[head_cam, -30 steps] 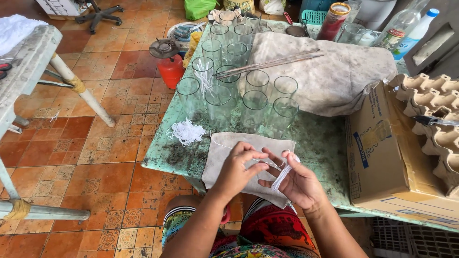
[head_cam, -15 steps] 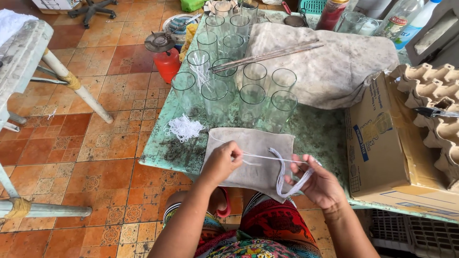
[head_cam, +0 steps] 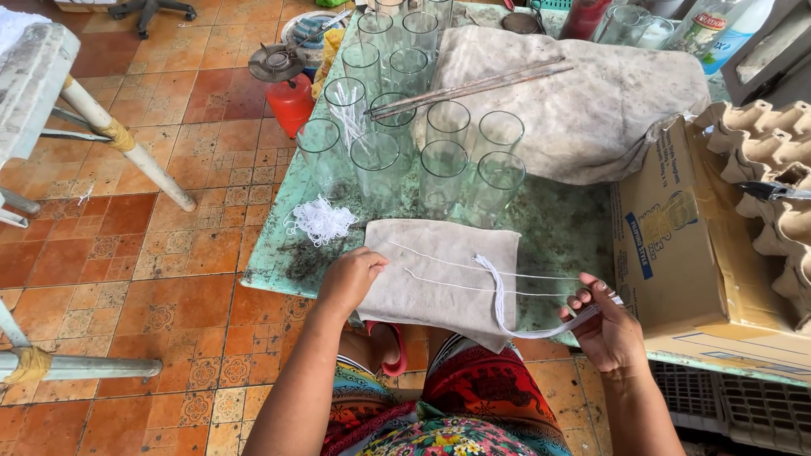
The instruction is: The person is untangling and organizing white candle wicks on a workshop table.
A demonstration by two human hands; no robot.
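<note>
My left hand [head_cam: 349, 279] presses down on the left edge of a beige cloth [head_cam: 439, 274] at the table's near edge, pinning the ends of thin white strings [head_cam: 473, 270]. The strings run taut across the cloth to my right hand [head_cam: 606, 325], which pinches them along with a hanging loop of several white strands beyond the cloth's right side. A small tangle of white string [head_cam: 321, 221] lies on the green tabletop [head_cam: 557, 219] just left of the cloth. Several clear drinking glasses [head_cam: 443, 160] stand in rows behind the cloth, one holding white strings.
A cardboard box [head_cam: 684, 253] and egg trays [head_cam: 773, 160] fill the right side. A large grey cloth [head_cam: 583, 101] with thin sticks on it lies at the back. A red gas burner [head_cam: 287, 93] stands on the tiled floor, left of the table.
My hands have moved apart, the right one pulling away to the right, so the strings now stretch longer across the cloth. The view has tilted slightly downward.
</note>
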